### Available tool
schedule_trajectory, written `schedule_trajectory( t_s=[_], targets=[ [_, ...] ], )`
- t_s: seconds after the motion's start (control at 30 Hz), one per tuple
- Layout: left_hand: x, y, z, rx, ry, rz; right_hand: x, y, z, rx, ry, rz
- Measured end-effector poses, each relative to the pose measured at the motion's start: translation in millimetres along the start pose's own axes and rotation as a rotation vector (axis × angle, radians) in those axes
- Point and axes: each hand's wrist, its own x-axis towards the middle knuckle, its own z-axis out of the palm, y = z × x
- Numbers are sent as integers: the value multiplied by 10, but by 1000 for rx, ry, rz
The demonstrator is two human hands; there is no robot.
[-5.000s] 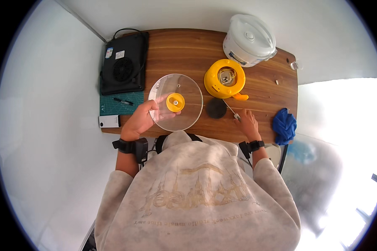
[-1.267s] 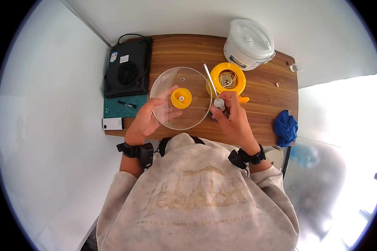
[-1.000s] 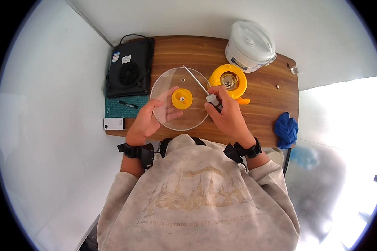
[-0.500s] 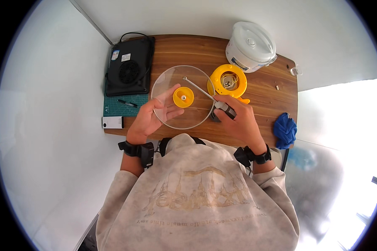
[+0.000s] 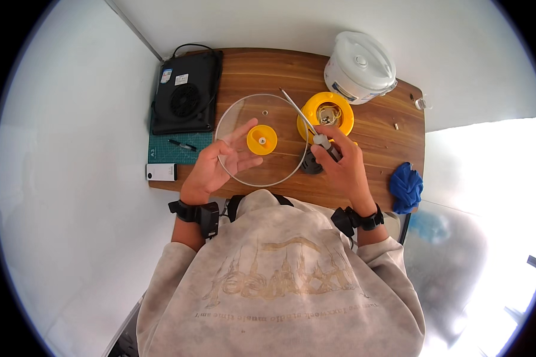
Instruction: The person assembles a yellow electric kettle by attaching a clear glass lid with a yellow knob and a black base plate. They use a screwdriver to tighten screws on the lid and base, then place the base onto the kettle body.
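My left hand grips a round glass lid at its left rim, thumb on the near side and fingers spread behind the clear glass. At the lid's centre is a yellow knob with a small metal fastener in its middle. A screwdriver is in my right hand, fingers wrapped round its grey handle. Its metal shaft slants up and left, across the lid's right rim, with the tip off the knob. Just left of my right hand sits a dark grey round part, partly hidden.
Beyond my right hand lies a yellow ring-shaped base with loose wires inside. A white lidded pot stands far right; a blue cloth lies right. At left are a black appliance, green mat, pen and white box.
The screwdriver has swung up and right, its tip moving from above the yellow knob toward the lid's upper right rim. My right hand has shifted slightly right; my left hand still holds the lid.
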Motion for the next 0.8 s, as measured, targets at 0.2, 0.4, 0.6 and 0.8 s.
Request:
schedule_trajectory(
  t_s=[0.2, 0.4, 0.6, 0.8],
  targets=[
    [-8, 15, 25, 45, 41, 4, -57, -47, -65, -73, -67, -111],
    [26, -2, -11, 63, -24, -19, -100, -84, -98, -151, -81, -172],
    [11, 13, 19, 13, 22, -7, -206, -231, -246, -241, -50, -208],
    [29, 14, 28, 57, 2, -18, -270, -299, -359, -280, -63, -80]
  ],
)
